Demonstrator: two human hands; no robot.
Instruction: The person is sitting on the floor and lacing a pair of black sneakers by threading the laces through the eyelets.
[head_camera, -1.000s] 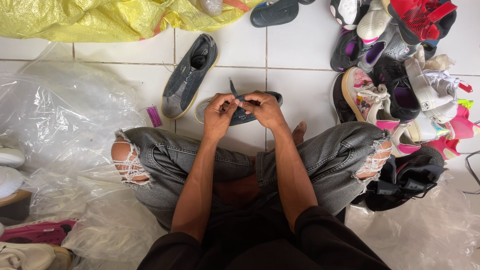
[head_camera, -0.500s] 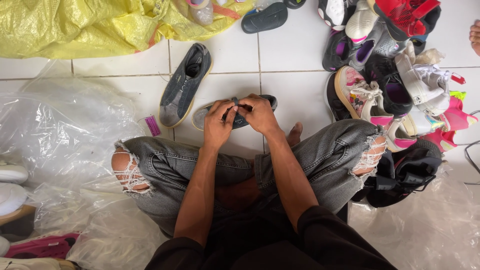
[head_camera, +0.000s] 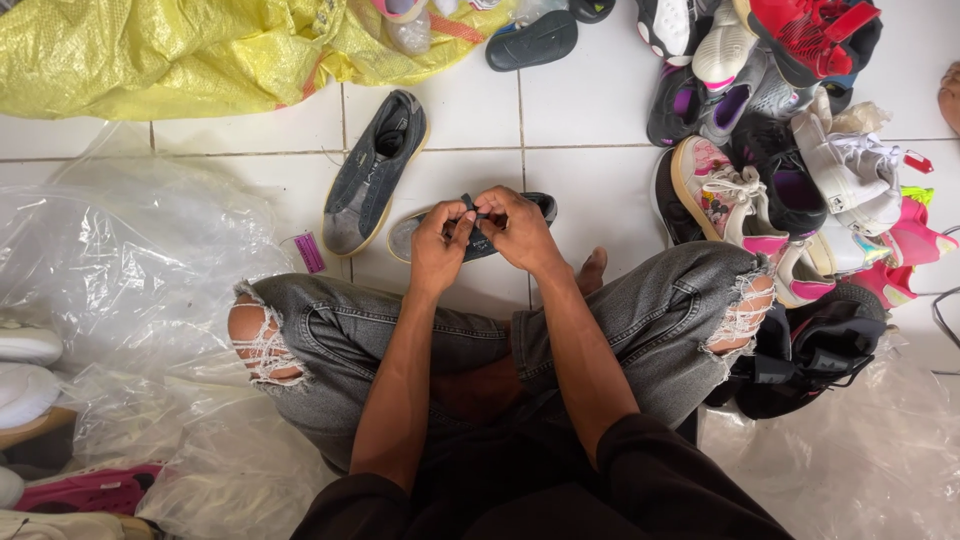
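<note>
Yellow sack (head_camera: 180, 50) far left, clear plastic sheeting (head_camera: 110, 290) left, shoe pile (head_camera: 790, 130) right. Dark grey shoe (head_camera: 375, 170) flat on white tile, its mate (head_camera: 470, 225) just right of it. Left hand (head_camera: 440, 245) and right hand (head_camera: 515, 228) pinched on mate's lace, probably.

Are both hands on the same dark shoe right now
Yes, the left hand and right hand meet on the dark shoe lying on the tiled floor.
</note>
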